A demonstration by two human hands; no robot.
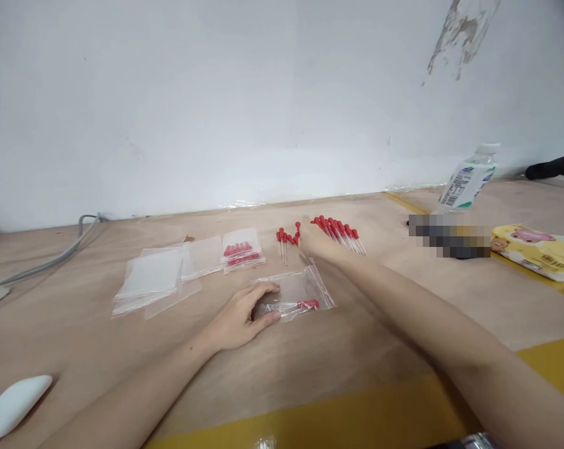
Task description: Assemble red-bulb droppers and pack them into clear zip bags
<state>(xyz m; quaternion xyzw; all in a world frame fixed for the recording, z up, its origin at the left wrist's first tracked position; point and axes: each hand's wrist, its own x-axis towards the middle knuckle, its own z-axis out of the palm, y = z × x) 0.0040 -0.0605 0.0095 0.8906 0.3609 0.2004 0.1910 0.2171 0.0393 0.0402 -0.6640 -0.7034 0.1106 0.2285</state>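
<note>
My left hand (242, 317) rests at the left edge of a clear zip bag (293, 285), thumb and index finger spread apart on the plastic. Inside the bag lie red-bulbed droppers (308, 304) with thin clear stems. My right hand (316, 242) reaches farther back, among loose droppers (282, 236); a few with tilted stems lie against its left side. Its fingers are mostly hidden, so a grip on a dropper cannot be made out. Right of that hand, several more droppers (338, 229) lie side by side in a row.
Flat empty bags (153, 271) are stacked on the left, beside a pile of filled bags (241, 249). A plastic bottle (468, 181), a blurred dark object (450, 236) and a yellow packet (538, 252) are at right. A cable (71, 249) and a white object (17, 405) are at left.
</note>
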